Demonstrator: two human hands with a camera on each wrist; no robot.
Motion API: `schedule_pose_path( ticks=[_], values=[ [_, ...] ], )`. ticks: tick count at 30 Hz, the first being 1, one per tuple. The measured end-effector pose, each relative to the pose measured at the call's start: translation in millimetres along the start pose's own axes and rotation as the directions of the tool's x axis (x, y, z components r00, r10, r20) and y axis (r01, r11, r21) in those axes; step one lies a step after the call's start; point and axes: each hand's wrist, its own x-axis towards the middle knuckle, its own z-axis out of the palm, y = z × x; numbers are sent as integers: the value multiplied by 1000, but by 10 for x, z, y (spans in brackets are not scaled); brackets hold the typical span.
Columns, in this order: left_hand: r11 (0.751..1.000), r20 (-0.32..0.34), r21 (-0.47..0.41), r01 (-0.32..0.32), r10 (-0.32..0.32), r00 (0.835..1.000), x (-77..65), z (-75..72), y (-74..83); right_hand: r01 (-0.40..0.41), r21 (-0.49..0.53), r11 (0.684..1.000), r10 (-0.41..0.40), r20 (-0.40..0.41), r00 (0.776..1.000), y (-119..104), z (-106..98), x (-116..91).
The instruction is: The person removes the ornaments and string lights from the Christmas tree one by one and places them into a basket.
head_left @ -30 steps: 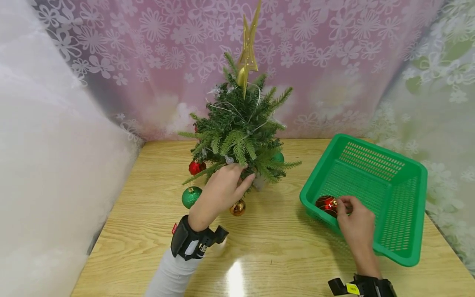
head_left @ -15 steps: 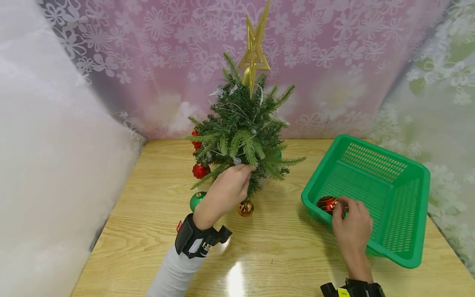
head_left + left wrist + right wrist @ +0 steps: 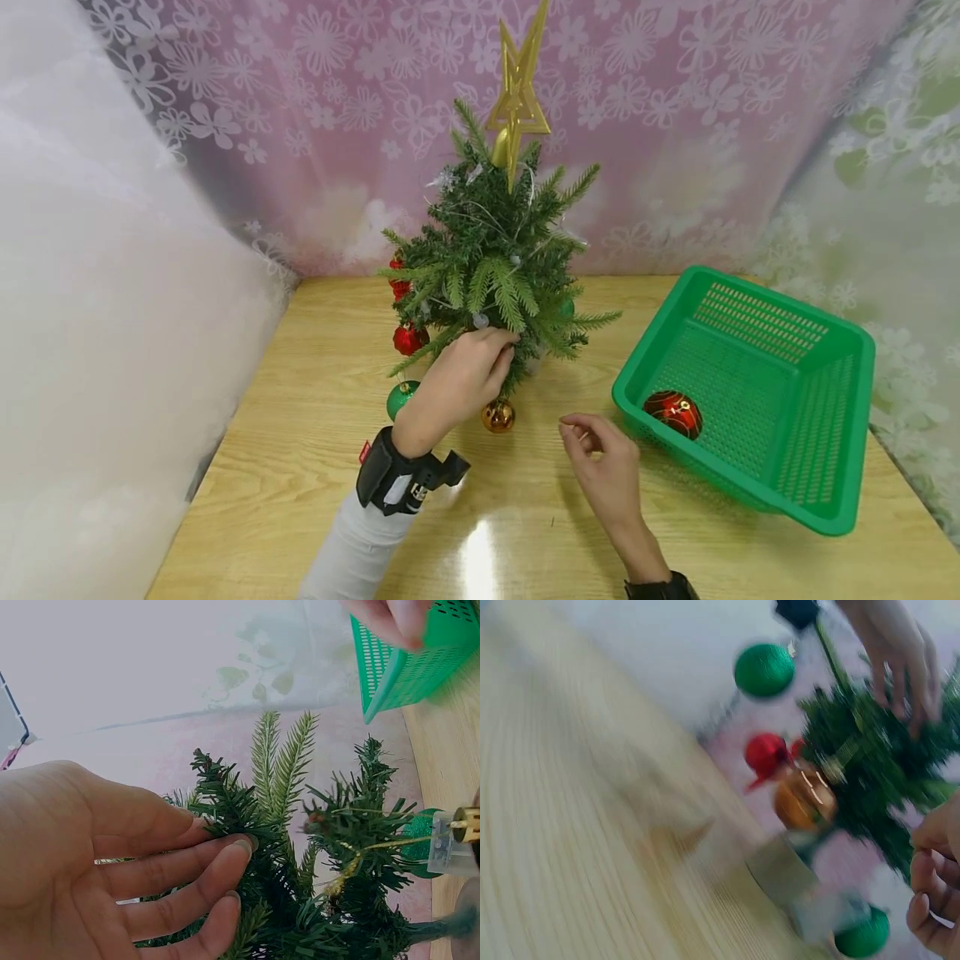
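Note:
A small artificial Christmas tree (image 3: 480, 242) with a gold star (image 3: 517, 104) on top stands on the wooden table. My left hand (image 3: 461, 379) pinches a green branch (image 3: 232, 817) low at the tree's front between thumb and fingers. A shiny gold ball (image 3: 498, 415) hangs just below that hand. My right hand (image 3: 606, 467) is over the table between tree and basket, fingers curled and thumb close to the index fingertip; nothing shows between them. Inside the green basket (image 3: 750, 492) lies a red patterned bauble (image 3: 673, 414) with a gold cap.
A green glitter ball (image 3: 402, 400) and a red ornament (image 3: 411, 339) hang at the tree's left. Another green ball (image 3: 862, 934) shows near the tree's base in the right wrist view. A flowered pink curtain (image 3: 337, 150) closes off the back.
My right hand has let go of the red bauble, left it in the basket and moved left toward the tree. The left hand stays on the branch.

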Motion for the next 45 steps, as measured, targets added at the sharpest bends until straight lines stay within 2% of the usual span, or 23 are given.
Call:
schedule_pose_path(
  ticks=[2,5,10,16,22,28,36,45],
  values=[
    [1000,-7,3,-3,3,1000,9,-6,-6,-128,77,989,123,59,991,-101,139,6],
    [1000,-5,-6,6,-6,1000,12,-15,-10,-231,144,962,217,109,970,-201,304,57],
    [1000,-4,-20,11,-11,1000,8,-12,-13,-245,151,958,231,108,967,-269,501,159],
    [1000,-2,-31,4,-4,1000,4,8,-21,-266,154,951,257,78,963,-322,616,194],
    [999,-1,-40,10,-10,1000,-13,19,-29,-232,132,964,229,38,973,-362,659,171],
    [999,0,-36,-1,1,1000,-16,30,-47,-147,137,980,153,-33,988,-404,655,149],
    [999,-7,-44,-9,9,1000,-14,23,-50,-82,124,989,89,-58,994,-843,506,270],
    [999,-16,-48,-13,12,1000,-15,24,-61,24,127,992,-15,-73,997,-876,493,295]
  ],
)
